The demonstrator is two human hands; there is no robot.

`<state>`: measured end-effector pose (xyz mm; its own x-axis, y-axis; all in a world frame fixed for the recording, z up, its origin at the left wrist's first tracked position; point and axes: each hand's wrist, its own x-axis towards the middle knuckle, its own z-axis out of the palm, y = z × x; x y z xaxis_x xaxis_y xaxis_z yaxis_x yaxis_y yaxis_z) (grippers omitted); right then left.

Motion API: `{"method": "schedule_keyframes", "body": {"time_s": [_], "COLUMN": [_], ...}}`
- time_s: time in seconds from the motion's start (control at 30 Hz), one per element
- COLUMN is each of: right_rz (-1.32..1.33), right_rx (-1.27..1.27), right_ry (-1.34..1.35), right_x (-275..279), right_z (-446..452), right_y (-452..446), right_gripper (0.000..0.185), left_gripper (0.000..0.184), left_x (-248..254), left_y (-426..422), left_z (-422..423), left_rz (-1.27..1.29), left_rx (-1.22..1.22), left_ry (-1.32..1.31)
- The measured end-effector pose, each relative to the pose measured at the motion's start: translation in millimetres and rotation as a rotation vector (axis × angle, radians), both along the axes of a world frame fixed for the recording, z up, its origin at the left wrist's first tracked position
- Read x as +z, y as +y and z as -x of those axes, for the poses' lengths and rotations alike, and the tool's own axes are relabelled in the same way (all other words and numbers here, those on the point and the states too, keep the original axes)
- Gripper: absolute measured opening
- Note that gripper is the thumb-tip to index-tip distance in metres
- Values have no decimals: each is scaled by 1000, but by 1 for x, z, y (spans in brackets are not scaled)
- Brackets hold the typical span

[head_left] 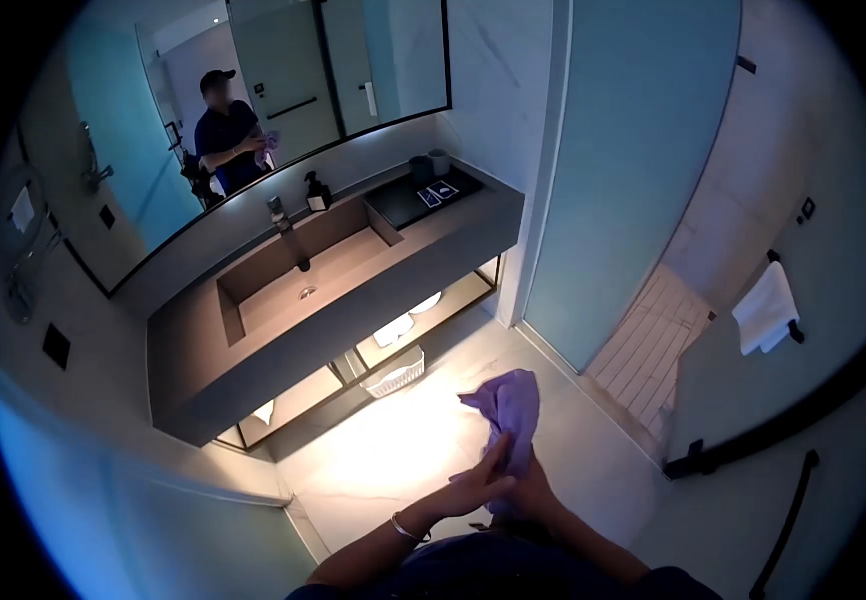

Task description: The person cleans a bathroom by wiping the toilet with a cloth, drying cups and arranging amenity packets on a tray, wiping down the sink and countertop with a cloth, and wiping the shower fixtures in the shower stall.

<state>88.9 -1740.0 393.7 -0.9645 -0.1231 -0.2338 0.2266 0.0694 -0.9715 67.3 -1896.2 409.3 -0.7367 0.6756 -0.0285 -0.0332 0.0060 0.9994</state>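
A bunched purple cloth (515,405) is held up in front of my body, above the floor. My right hand (530,488) is closed around its lower part, though the cloth and my other hand partly hide the fingers. Against the left side of the cloth lies my left hand (480,483), its fingers stretched out and its thumb apart. A bracelet (408,530) circles the left wrist. The mirror (293,90) reflects a person in dark clothes and a cap, holding the same cloth at chest height.
Ahead stands a grey vanity with a sink (303,270), faucet (279,214), soap dispenser (317,192) and a black tray (423,200) with cups and cards. Beneath it sits a white basket (395,374). A frosted glass panel (633,180) and a hanging white towel (765,308) are at right.
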Motion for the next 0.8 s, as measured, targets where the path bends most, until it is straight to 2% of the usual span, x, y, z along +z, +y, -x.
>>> {"method": "schedule_keyframes", "body": {"time_s": [0.03,0.13,0.17,0.2,0.23,0.27,0.3,0.33,0.37,0.43,0.47,0.5,0.53,0.6,0.63,0.7,0.73,0.77,0.8], "right_rz": [1,3,-110,-223,-217,-215,-387,-309,-489,-685,-828,-911,-992,-1225,-1152,-1131,-1189,-1245,-1323], "right_rx": [-101,-3,40,81,47,16,4,-50,-70,-48,-44,16,82,-83,-195,-191,-129,-66,-29], "right_ry": [-31,-183,-120,-54,33,120,150,273,500,588,665,620,578,524,537,612,621,633,521], "right_x": [-20,-75,-79,-80,-84,-85,-74,-62,-33,-71,-61,-62,-65,-69,-77,-115,-110,-100,-75], "right_z": [36,152,192,235,287,343,402,456,500,609,633,654,664,658,656,641,632,621,572], "right_y": [7,35,38,40,41,41,41,36,28,19,6,-7,-20,-61,-84,-106,-128,-152,-192], "right_gripper": [50,42,39,37,37,37,35,35,34,39,42,46,50,54,53,50,48,46,45], "left_gripper": [69,51,47,45,43,45,46,45,44,45,45,36,36,37,40,43,46,48,48], "left_x": [5,-5,3,-13,-12,-16,-31,-33,-33,-61,-76,-86,-95,-169,-125,-151,-171,-148,-174], "left_y": [2,-14,-21,-37,-53,-71,-91,-105,-115,-143,-153,-161,-169,-207,-198,-244,-267,-283,-304], "left_z": [29,87,99,104,108,108,101,94,86,55,35,21,-1,-67,-42,-67,-62,-41,-49], "left_rz": [120,403,451,511,613,675,688,721,817,798,767,789,807,955,981,720,565,754,697], "left_rx": [-13,97,226,344,426,502,618,708,783,900,970,957,948,673,814,932,980,899,1012], "left_ry": [89,197,112,148,183,102,94,-6,-134,-241,-416,-501,-588,-350,-593,-775,-829,-714,-742]}}
